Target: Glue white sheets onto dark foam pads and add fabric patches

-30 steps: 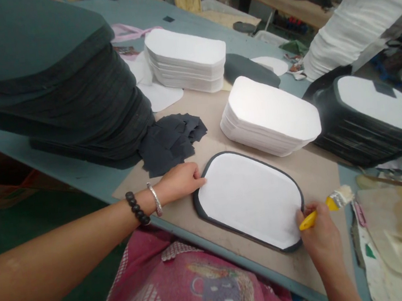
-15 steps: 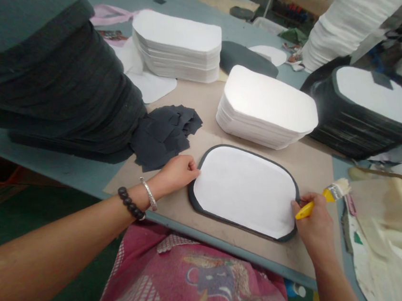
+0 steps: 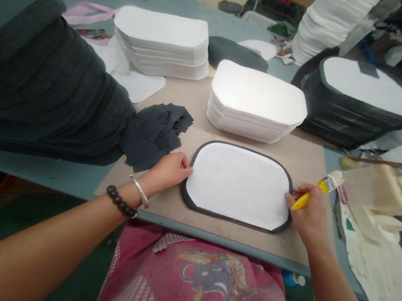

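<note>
A white oval sheet lies on a slightly larger dark foam piece, both flat on the brown board in front of me. My left hand pinches their left edge; the wrist wears a bead bracelet and a silver bangle. My right hand rests at their right edge and holds a yellow-handled brush, bristles pointing right and away from the sheet.
A tall stack of dark foam pieces fills the left. Dark fabric scraps lie beside it. White sheet stacks stand behind, a dark stack topped with white at right. Glue-stained paper lies far right.
Both hands keep their hold on the piece's two ends. The view has drifted, so everything sits slightly lower-left to upper-left in frame; nothing on the table has visibly shifted.
</note>
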Available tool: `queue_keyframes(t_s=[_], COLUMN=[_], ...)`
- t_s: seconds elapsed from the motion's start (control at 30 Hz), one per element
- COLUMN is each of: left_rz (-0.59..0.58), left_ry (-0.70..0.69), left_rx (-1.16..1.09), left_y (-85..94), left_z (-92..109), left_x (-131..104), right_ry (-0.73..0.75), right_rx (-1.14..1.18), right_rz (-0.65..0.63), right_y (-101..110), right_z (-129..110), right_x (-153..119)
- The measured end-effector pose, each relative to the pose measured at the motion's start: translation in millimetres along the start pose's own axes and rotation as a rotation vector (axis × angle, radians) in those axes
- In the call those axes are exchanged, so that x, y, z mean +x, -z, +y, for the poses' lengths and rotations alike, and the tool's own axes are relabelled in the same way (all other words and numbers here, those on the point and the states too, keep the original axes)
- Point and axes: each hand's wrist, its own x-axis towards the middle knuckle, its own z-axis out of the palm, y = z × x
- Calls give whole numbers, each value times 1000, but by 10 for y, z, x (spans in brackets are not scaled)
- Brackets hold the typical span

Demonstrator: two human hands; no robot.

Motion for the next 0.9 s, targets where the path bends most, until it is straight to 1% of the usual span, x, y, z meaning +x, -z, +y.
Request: queue_keyframes(t_s=[0.07, 0.13, 0.17, 0.23, 0.27, 0.33, 0.37, 0.4, 0.43, 0.47, 0.53, 0.6, 0.67, 0.73, 0.77, 0.83, 0.9], left_rz=[24, 114, 172, 254, 264, 239, 219, 200, 185, 173, 156, 152, 151, 149, 146, 144, 146], left_ry=[10, -18, -70, -261, -385, -616, -701, -756, -781, -784, -765, -761, -767, -765, -762, -756, -755], left_rx=[60, 155, 205, 279, 295, 304, 313, 329, 350, 374, 409, 426, 428, 423, 420, 411, 399], left_y=[31, 47, 38, -24, -78, -216, -290, -360, -420, -469, -526, -538, -525, -507, -500, -493, -497], left_z=[21, 105, 173, 346, 438, 601, 663, 709, 740, 758, 766, 761, 757, 757, 757, 758, 760], left_x=[-11, -38, -56, -87, -98, -109, -111, -110, -110, -109, -107, -106, -107, -112, -115, -123, -130], right_ry=[-2, 13, 33, 98, 148, 285, 362, 430, 470, 474, 405, 372, 462, 578, 610, 601, 543], right_rx=[-33, -64, -54, 35, 79, 95, 65, 30, 22, 53, 185, 305, 345, 349, 353, 354, 321], right_rz=[19, 43, 47, 19, -4, -44, -52, -57, -64, -86, -171, -286, -384, -445, -470, -516, -548], right_y=[16, 80, 133, 279, 364, 533, 606, 664, 705, 723, 689, 571, 401, 231, 162, 79, 83], right_z=[-19, -91, -147, -283, -354, -475, -519, -553, -580, -607, -686, -829, -1020, -1188, -1237, -1239, -1130], right_x=[-2, -22, -34, -36, -14, 103, 199, 314, 442, 574, 812, 977, 1062, 1100, 1115, 1154, 1207])
